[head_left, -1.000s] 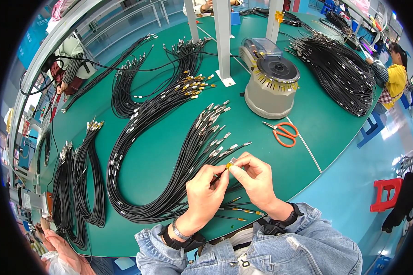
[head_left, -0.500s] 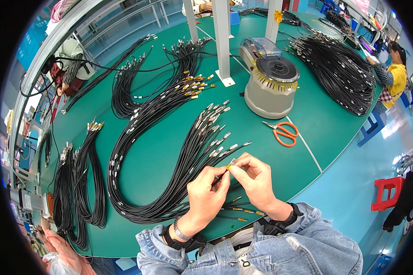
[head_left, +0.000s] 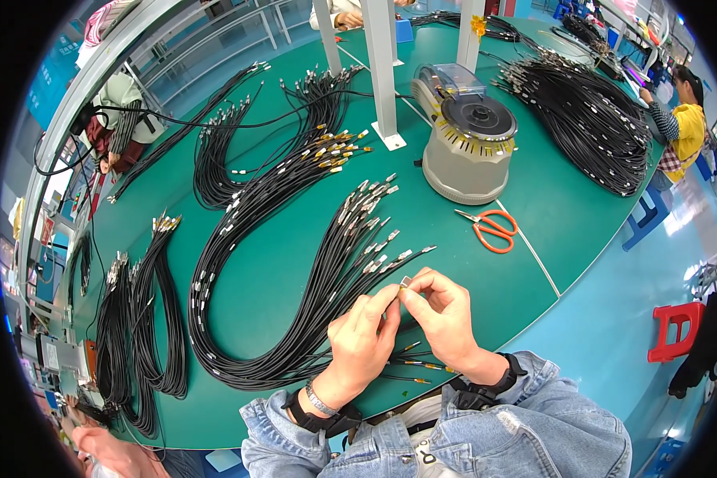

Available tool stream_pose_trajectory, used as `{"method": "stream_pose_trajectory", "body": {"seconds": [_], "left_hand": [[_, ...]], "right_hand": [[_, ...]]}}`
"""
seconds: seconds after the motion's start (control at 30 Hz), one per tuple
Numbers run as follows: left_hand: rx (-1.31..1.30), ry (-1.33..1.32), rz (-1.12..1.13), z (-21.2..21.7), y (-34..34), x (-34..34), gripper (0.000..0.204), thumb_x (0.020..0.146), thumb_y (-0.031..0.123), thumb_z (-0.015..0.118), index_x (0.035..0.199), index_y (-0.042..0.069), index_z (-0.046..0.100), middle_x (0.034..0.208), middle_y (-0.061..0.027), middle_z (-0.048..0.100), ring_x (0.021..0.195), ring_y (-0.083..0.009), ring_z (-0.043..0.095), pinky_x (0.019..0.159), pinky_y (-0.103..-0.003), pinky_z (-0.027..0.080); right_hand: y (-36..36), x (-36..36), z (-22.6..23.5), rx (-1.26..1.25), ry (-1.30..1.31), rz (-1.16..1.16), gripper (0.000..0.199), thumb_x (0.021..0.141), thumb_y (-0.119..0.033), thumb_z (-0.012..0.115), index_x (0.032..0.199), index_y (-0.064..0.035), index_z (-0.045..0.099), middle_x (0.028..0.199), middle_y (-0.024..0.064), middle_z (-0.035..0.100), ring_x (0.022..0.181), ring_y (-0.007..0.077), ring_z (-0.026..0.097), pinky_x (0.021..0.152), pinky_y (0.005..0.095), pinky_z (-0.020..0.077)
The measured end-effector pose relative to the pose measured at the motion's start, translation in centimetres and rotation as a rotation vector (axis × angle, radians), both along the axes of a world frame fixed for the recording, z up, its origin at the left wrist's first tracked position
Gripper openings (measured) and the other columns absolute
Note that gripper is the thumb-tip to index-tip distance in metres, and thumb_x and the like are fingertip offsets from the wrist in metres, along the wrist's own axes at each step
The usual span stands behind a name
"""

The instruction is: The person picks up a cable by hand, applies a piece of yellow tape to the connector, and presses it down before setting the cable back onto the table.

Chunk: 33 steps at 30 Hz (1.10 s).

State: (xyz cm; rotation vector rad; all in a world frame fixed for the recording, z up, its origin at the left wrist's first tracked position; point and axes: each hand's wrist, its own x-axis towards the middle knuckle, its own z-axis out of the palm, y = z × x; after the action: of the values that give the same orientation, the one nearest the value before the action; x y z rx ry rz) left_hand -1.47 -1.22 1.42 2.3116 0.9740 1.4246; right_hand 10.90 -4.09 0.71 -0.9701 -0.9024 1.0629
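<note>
Near the table's front edge, my left hand point(head_left: 362, 334) and my right hand point(head_left: 442, 313) meet, thumbs and forefingers pinched together at one black cable's end. A small metal connector point(head_left: 405, 281) pokes up between the fingertips, with a trace of yellow tape just below it. Most of that cable is hidden by my left hand. Beyond the hands curves a large bundle of black cables point(head_left: 295, 338) with silvery ends. Several cable ends wrapped in yellow tape point(head_left: 432, 366) lie beneath my wrists.
A grey round tape dispenser point(head_left: 466, 163) with yellow strips stands beyond orange-handled scissors point(head_left: 495, 233). Metal posts point(head_left: 384, 88) rise from the green table point(head_left: 434, 215). More cable bundles lie left point(head_left: 163, 319) and far right point(head_left: 585, 123). A red stool point(head_left: 674, 331) stands right; people sit around.
My left fingers have closed further over the cable end, and less yellow tape shows between the fingertips. The right hand has barely moved.
</note>
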Motion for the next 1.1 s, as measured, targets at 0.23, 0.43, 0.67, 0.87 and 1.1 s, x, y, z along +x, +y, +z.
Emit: {"method": "stream_pose_trajectory", "body": {"seconds": [0.23, 0.43, 0.67, 0.87, 1.1], "left_hand": [[0.011, 0.050, 0.025, 0.14, 0.11, 0.08, 0.036, 0.071, -0.005, 0.067, 0.105, 0.004, 0.060, 0.062, -0.0036, 0.052, 0.044, -0.0141, 0.048, 0.039, -0.025, 0.038], [-0.094, -0.012, 0.024, 0.23, 0.02, 0.15, 0.031, 0.072, -0.005, 0.066, 0.102, 0.003, 0.061, 0.063, -0.0045, 0.053, 0.046, -0.0128, 0.049, 0.041, -0.023, 0.039], [-0.206, -0.058, 0.021, 0.44, -0.14, 0.22, 0.024, 0.074, -0.005, 0.064, 0.096, 0.002, 0.060, 0.066, -0.0051, 0.055, 0.048, -0.0108, 0.051, 0.041, -0.023, 0.040], [-0.351, -0.186, -0.024, 0.52, -0.34, 0.20, 0.019, 0.076, -0.005, 0.063, 0.095, 0.000, 0.059, 0.068, -0.0037, 0.056, 0.053, -0.0060, 0.050, 0.044, -0.020, 0.039], [-0.498, -0.308, -0.093, 0.19, -0.61, 0.00, 0.018, 0.079, -0.003, 0.062, 0.097, -0.002, 0.059, 0.072, -0.0031, 0.058, 0.056, -0.0050, 0.051, 0.046, -0.019, 0.041]], "right_hand": [[-0.09, -0.08, 0.01, 0.000, 0.017, -0.007, 0.004, 0.082, -0.001, 0.060, 0.082, 0.0016, 0.058, 0.082, 0.0027, 0.056, 0.076, 0.0085, 0.051, 0.070, 0.0221, 0.0411], [-0.33, -0.01, -0.06, -0.009, 0.009, 0.032, 0.004, 0.084, -0.001, 0.059, 0.085, 0.0026, 0.057, 0.086, 0.0040, 0.055, 0.081, 0.0097, 0.051, 0.075, 0.0238, 0.0417], [-0.55, 0.10, 0.07, -0.031, 0.002, 0.069, 0.007, 0.085, -0.004, 0.059, 0.086, 0.0026, 0.057, 0.087, 0.0039, 0.056, 0.081, 0.0090, 0.051, 0.075, 0.0232, 0.0422], [-0.60, 0.30, 0.02, -0.061, -0.009, 0.088, 0.007, 0.085, -0.004, 0.059, 0.087, 0.0026, 0.057, 0.086, 0.0035, 0.056, 0.081, 0.0086, 0.051, 0.075, 0.0225, 0.0424], [-0.24, 0.35, -0.39, -0.036, 0.066, 0.105, 0.008, 0.085, -0.004, 0.059, 0.088, 0.0033, 0.059, 0.086, 0.0045, 0.056, 0.081, 0.0100, 0.053, 0.075, 0.0239, 0.0435]]}}
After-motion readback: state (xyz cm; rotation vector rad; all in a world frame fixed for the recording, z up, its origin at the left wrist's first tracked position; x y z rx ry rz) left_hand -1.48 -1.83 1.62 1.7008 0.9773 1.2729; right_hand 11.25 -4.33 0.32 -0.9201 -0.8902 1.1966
